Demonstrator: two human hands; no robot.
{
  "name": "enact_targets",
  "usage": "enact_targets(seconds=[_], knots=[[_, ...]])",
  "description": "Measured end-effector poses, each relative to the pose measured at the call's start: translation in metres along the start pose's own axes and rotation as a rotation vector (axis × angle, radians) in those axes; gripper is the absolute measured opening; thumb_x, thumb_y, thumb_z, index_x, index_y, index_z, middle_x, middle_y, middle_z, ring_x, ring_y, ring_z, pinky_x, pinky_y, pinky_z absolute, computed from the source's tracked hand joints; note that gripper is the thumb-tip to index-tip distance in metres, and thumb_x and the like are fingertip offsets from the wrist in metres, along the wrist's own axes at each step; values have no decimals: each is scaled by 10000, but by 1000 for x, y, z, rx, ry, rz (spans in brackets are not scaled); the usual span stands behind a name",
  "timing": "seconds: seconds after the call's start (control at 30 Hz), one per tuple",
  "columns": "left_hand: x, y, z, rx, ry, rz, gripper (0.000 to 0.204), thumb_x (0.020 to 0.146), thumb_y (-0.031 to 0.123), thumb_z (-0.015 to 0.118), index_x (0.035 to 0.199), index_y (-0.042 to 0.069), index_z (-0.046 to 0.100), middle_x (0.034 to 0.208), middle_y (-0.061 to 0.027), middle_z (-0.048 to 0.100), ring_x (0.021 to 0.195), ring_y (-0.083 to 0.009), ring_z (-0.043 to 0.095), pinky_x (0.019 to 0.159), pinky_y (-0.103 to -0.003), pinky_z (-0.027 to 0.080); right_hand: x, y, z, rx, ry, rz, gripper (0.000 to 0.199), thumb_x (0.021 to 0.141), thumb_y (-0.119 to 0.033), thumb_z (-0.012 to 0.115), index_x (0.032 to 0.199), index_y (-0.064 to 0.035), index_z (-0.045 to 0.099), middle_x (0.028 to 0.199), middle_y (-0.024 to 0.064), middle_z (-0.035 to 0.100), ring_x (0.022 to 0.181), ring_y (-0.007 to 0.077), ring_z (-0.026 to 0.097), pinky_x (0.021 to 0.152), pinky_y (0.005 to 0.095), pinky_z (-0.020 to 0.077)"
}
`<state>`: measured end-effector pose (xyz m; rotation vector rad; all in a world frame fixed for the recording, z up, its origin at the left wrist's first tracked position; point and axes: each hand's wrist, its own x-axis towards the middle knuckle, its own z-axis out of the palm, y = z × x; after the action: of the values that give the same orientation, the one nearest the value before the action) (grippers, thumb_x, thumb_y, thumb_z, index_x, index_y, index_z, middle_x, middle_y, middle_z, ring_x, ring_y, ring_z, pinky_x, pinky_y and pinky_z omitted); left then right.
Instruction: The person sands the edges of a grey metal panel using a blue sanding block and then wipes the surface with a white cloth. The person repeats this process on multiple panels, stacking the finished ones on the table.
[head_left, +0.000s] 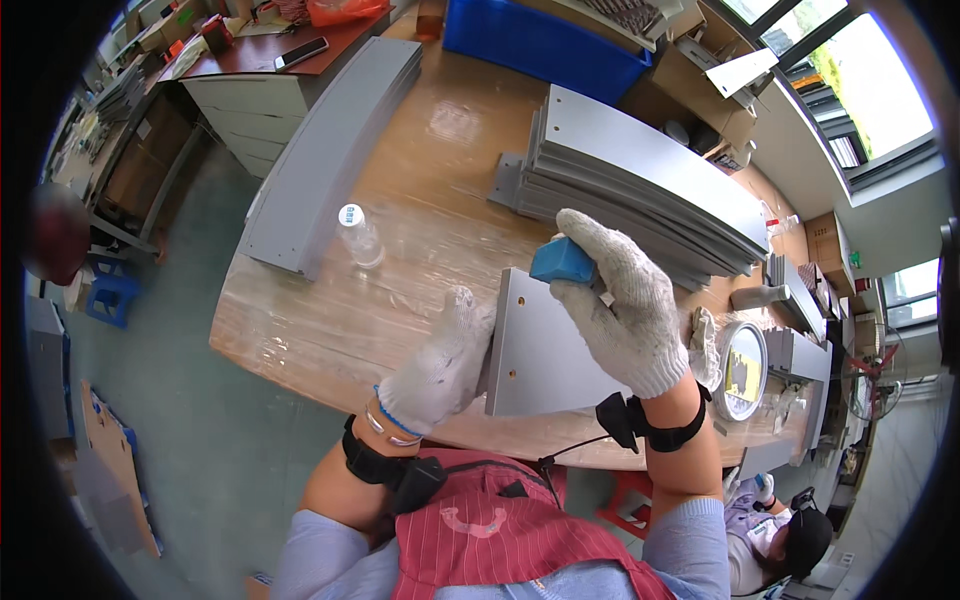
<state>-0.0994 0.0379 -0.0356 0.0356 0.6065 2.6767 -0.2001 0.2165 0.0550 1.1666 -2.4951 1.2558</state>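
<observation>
A flat grey panel (pixel 545 355) with small holes near its left edge is held over the near side of the table. My left hand (pixel 440 352), in a white knit glove, grips the panel's left edge; some of its fingers are hidden behind the panel. Above the panel's far part, my gloved right hand (pixel 635 315) is closed around a blue sponge-like block (pixel 562 262). Whether the block touches the panel cannot be told. Beyond my left hand stands a clear bottle (pixel 364 243) with a white cap.
Stacked grey panels (pixel 640 175) lie at the far right, and another stack (pixel 335 160) lies along the left. A blue bin (pixel 545 50) is at the back. Right of my hand are a round white-rimmed tub (pixel 741 370) and a crumpled glove (pixel 704 345). A co-worker (pixel 755 540) sits lower right.
</observation>
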Motion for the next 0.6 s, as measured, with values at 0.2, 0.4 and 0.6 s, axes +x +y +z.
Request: enact_targets(seconds=[0.2, 0.4, 0.6], knots=[[3, 9, 11, 138, 63, -36, 778, 1041, 635, 224, 1497, 29, 399, 1370, -88, 545, 1247, -199, 521, 1072, -334, 405, 15, -2, 15, -93, -69, -9, 496, 807, -35, 715, 1289, -67, 603, 1020, 160, 683, 902, 341, 679, 781, 394, 555], [6, 12, 5, 152, 96, -79, 792, 1034, 647, 233, 1515, 33, 369, 1401, -93, 519, 1265, -206, 507, 1083, -368, 411, 24, -1, 18, -208, -51, 2, 479, 809, -73, 715, 1274, -70, 601, 1005, 163, 682, 922, 361, 668, 792, 422, 547], [14, 14, 7, 64, 4, -37, 784, 1057, 587, 197, 1535, -28, 290, 1491, -152, 441, 1381, -263, 425, 1182, -381, 312, 18, 0, 20, -287, -54, -120, 472, 800, -75, 716, 1259, -76, 607, 1022, 160, 687, 929, 362, 667, 797, 436, 543]])
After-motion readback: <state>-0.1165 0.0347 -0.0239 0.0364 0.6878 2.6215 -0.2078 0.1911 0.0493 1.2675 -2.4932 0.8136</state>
